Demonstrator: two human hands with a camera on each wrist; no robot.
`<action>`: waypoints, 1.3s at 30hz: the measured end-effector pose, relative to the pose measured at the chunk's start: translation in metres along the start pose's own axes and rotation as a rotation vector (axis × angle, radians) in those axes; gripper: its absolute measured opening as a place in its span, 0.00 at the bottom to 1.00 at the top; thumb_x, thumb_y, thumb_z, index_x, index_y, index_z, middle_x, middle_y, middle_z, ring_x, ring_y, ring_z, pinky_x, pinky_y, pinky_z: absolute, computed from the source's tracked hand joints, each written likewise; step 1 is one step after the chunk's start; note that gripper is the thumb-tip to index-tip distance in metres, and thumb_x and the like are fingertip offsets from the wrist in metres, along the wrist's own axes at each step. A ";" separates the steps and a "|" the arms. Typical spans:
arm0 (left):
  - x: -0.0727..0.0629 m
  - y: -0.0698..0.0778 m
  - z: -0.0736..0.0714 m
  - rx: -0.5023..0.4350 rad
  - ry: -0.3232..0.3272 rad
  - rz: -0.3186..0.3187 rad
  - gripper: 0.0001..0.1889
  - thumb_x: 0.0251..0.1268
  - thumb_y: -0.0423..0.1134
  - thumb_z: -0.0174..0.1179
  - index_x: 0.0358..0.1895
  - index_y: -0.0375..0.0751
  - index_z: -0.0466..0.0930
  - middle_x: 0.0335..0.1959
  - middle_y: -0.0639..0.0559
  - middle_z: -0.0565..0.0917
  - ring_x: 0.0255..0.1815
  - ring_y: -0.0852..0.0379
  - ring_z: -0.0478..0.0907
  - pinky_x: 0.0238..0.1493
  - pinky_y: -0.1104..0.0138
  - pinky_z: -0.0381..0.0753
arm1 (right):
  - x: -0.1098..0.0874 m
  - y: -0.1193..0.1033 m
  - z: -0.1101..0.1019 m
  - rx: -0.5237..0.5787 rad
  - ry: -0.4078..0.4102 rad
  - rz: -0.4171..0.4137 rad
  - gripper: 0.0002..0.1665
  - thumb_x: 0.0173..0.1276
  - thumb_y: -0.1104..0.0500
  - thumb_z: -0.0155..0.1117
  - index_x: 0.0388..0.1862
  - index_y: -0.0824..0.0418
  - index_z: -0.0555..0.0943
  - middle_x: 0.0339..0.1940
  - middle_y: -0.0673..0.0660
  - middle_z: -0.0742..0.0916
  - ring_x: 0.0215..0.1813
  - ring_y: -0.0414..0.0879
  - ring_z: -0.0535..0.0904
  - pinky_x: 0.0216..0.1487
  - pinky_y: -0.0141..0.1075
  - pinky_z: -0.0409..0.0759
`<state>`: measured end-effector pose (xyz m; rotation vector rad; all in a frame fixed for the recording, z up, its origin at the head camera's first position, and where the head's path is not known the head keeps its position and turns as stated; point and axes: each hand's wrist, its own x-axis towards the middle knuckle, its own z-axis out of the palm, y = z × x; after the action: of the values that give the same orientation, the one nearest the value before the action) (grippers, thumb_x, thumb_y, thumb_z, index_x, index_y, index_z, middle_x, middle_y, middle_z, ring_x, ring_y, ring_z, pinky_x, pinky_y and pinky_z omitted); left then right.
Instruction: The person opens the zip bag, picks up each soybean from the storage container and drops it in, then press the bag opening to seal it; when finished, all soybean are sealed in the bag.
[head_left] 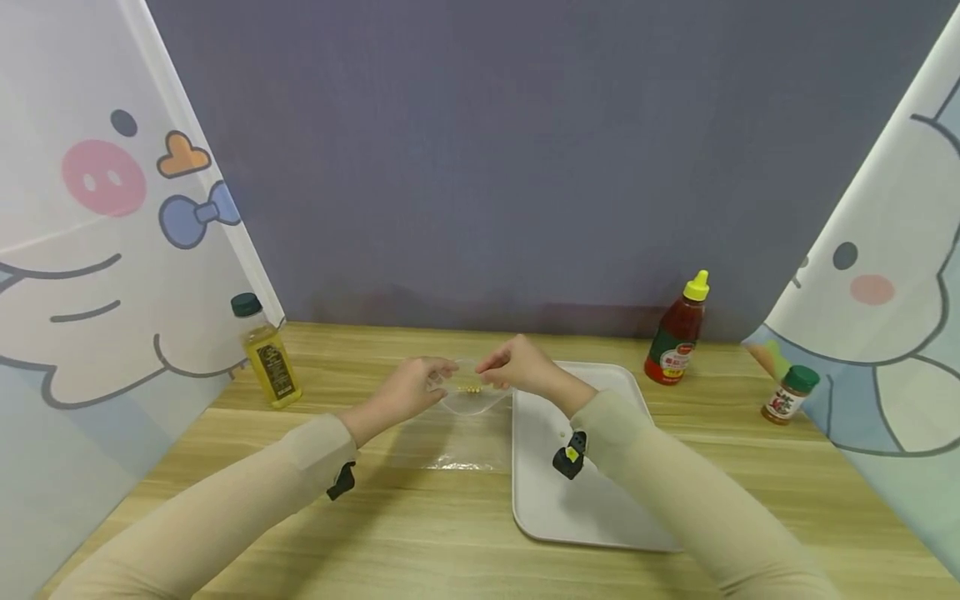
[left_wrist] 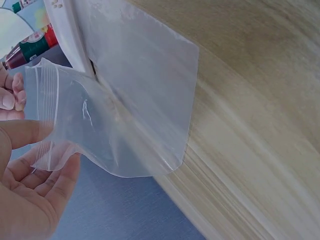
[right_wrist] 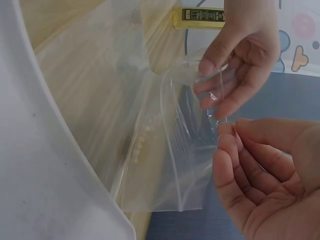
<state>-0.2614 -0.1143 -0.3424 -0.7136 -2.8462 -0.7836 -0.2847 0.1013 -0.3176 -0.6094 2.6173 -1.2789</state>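
Observation:
A clear zip bag point(left_wrist: 115, 135) hangs from my left hand point(left_wrist: 37, 185), its mouth edge between thumb and fingers. Several small pale yellow kernels point(right_wrist: 139, 147) show inside the bag in the right wrist view. Right at the mouth is my right hand point(right_wrist: 267, 175), thumb and fingertips drawn together and the other fingers curled. I cannot tell what its fingertips pinch. In the head view my right hand point(head_left: 519, 367) stands at the far left corner of a white tray point(head_left: 600, 508). A few similar kernels point(left_wrist: 57, 4) lie on the tray.
A clear plastic sheet point(head_left: 465, 446) lies flat left of the tray. An oil bottle point(head_left: 272, 358) stands at the left. A red sauce bottle point(head_left: 673, 342) stands behind the tray, with a green-capped spice jar point(head_left: 783, 400) at the right. Printed panels border the wooden table point(head_left: 337, 533).

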 end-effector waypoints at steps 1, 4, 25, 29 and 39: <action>0.000 0.000 0.000 0.001 0.000 0.004 0.23 0.58 0.28 0.66 0.59 0.36 0.78 0.50 0.42 0.85 0.48 0.47 0.82 0.49 0.58 0.85 | 0.000 -0.001 0.000 -0.004 0.000 0.001 0.07 0.62 0.63 0.69 0.39 0.64 0.88 0.33 0.55 0.90 0.28 0.42 0.81 0.38 0.45 0.86; 0.000 0.001 -0.001 0.003 0.001 0.008 0.23 0.58 0.28 0.65 0.60 0.36 0.77 0.50 0.42 0.85 0.48 0.46 0.82 0.49 0.58 0.85 | -0.002 -0.001 0.000 0.000 -0.009 -0.008 0.08 0.63 0.63 0.68 0.40 0.64 0.88 0.33 0.55 0.90 0.28 0.43 0.82 0.39 0.46 0.86; -0.001 0.002 -0.002 0.007 0.012 0.019 0.23 0.57 0.28 0.66 0.58 0.35 0.78 0.50 0.42 0.85 0.47 0.47 0.82 0.51 0.58 0.84 | -0.038 0.043 -0.056 0.025 -0.006 0.050 0.12 0.66 0.61 0.64 0.45 0.67 0.85 0.37 0.61 0.89 0.34 0.49 0.83 0.35 0.33 0.84; -0.002 0.001 -0.001 -0.002 0.014 0.013 0.23 0.57 0.27 0.66 0.58 0.35 0.78 0.50 0.41 0.85 0.47 0.47 0.82 0.51 0.58 0.84 | -0.045 0.055 -0.065 -0.002 0.001 0.086 0.13 0.66 0.60 0.65 0.45 0.66 0.85 0.39 0.64 0.89 0.33 0.45 0.82 0.36 0.33 0.84; -0.003 0.002 -0.001 0.000 0.013 0.010 0.22 0.58 0.28 0.66 0.58 0.36 0.78 0.51 0.42 0.85 0.48 0.47 0.82 0.51 0.58 0.84 | -0.064 0.082 -0.084 -0.059 -0.008 0.157 0.15 0.67 0.61 0.64 0.48 0.69 0.83 0.41 0.60 0.88 0.39 0.50 0.83 0.46 0.45 0.85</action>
<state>-0.2579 -0.1145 -0.3418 -0.7196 -2.8290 -0.7834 -0.2768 0.2336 -0.3317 -0.4074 2.6445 -1.1553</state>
